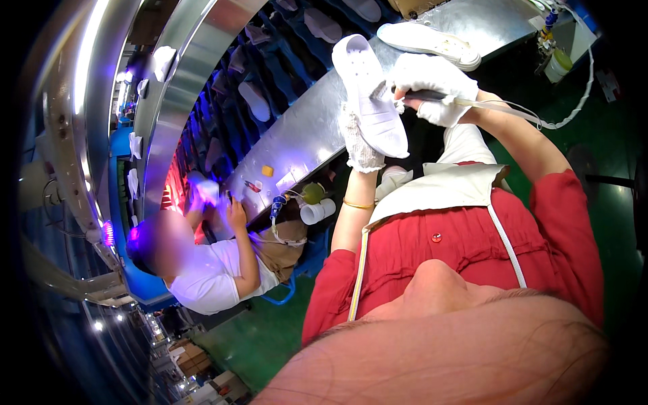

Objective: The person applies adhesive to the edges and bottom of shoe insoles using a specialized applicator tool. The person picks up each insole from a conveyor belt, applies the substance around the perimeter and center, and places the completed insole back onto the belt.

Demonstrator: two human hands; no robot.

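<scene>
Below the near edge of the long silver metal bench (300, 138) sat a white cylindrical cup (318, 212), with a rounded yellow-green item (312, 194) against it; what the cup held could not be told. Near the right end of the bench was a white-and-green cup (558, 65), below brass and blue fittings (548, 34), its contents likewise hidden. The person wore a round red badge (437, 237), near side of the bench, its mark too small to read.

The left hand (361, 138), in a white knitted glove, gripped one white low shoe with eyelets (381, 125) at the bench's near edge, raised and tilted. The right hand (439, 84), in a white glove with some fingertips bare, was closed around one slim grey-black tool (426, 96) just beside that shoe; whether its tip touched could not be told. A thin white hose (572, 115) curved beyond the bench's right end.

A second white shoe (432, 44) lay on the bench. Also on it were one yellow block (268, 171) and one small red-and-black item (253, 186). At least three pale shoes (254, 101) showed beyond its far edge, and one co-worker (216, 270) in white sat toward its left end
</scene>
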